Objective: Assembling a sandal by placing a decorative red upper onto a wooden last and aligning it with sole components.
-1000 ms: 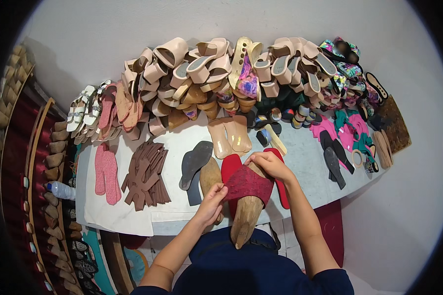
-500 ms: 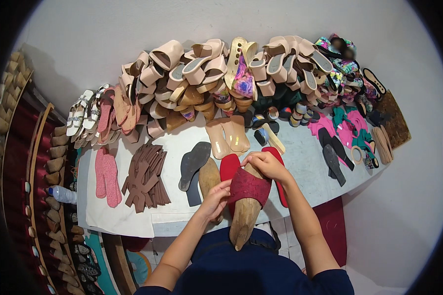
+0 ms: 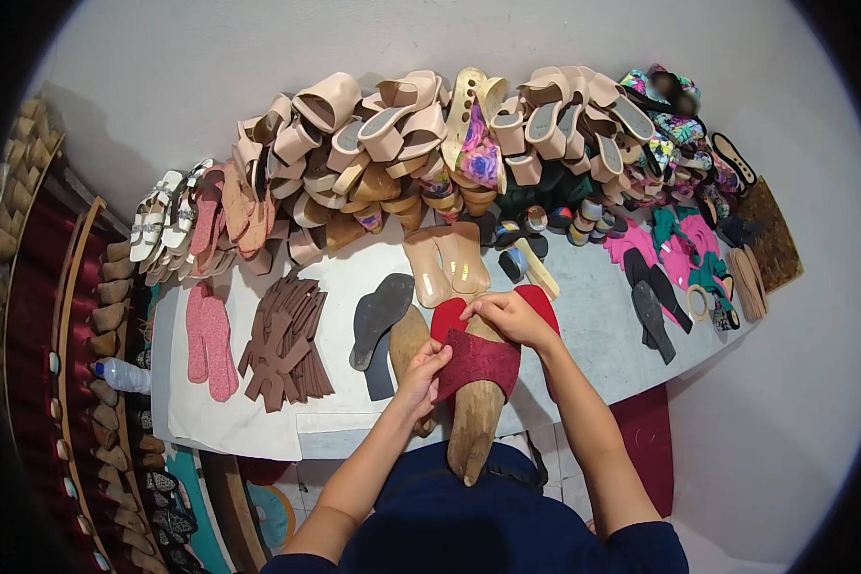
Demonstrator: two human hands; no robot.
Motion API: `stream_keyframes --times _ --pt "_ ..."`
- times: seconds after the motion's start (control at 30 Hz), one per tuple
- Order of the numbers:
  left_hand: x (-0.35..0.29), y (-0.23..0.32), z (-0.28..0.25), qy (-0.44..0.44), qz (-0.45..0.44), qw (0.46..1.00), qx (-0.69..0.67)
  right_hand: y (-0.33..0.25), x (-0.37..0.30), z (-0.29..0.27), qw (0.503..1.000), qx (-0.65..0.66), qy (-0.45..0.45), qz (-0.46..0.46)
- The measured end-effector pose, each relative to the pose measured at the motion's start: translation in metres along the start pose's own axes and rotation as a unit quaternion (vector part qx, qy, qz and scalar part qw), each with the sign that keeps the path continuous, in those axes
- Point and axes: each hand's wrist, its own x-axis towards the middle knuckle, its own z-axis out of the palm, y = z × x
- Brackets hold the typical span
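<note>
A wooden shoe last (image 3: 476,430) points its narrow end toward my body, with a dark red patterned shoe upper (image 3: 480,365) laid across it. At the upper's left edge, my left hand (image 3: 419,381) is closed, pinching the material between thumb and fingers. My right hand (image 3: 507,319) is closed round the far part of the last, its fingertips just beyond the upper's far edge; its thumb is largely hidden. Bright red sole pieces (image 3: 448,316) show behind the last on both sides. A second wooden last (image 3: 408,337) lies left of it, partly behind my left hand.
Beige sandals (image 3: 421,115) are heaped along the wall. On the table (image 3: 230,421) lie black soles (image 3: 381,311), brown strap pieces (image 3: 285,349), pink soles (image 3: 209,344), tan insoles (image 3: 447,263) and pink and green pieces (image 3: 684,244). Racks of lasts (image 3: 115,364) stand at left.
My left hand has taken a pinch on the upper's left edge and pulls it slightly out to the left. My right hand has shifted a little left along with the last.
</note>
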Motion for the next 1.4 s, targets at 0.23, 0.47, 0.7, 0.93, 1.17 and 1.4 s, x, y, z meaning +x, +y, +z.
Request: stream_keyframes --times 0.23,0.47,0.7,0.93,1.17,1.4 --pt "0.003 -0.014 0.001 0.008 0.046 0.999 0.025 -0.003 0.007 0.004 0.998 0.011 0.013 -0.066" --pt "0.003 -0.015 0.007 0.006 0.01 1.0 -0.029 -0.012 0.012 0.007 0.997 0.008 0.002 -0.076" --pt "0.022 -0.016 -0.004 0.027 0.003 0.999 -0.035 -0.001 0.03 0.011 0.996 0.015 -0.02 -0.081" --pt "0.023 -0.017 0.0 0.046 -0.065 0.993 -0.091 0.008 0.036 0.011 0.996 0.023 -0.03 -0.076" --pt "0.032 -0.022 -0.001 -0.005 -0.086 0.983 -0.164 0.009 0.038 0.013 0.997 0.026 -0.028 -0.063" --pt "0.04 -0.027 -0.01 -0.063 -0.139 0.964 -0.218 0.014 0.04 0.011 0.998 0.024 -0.017 -0.049"
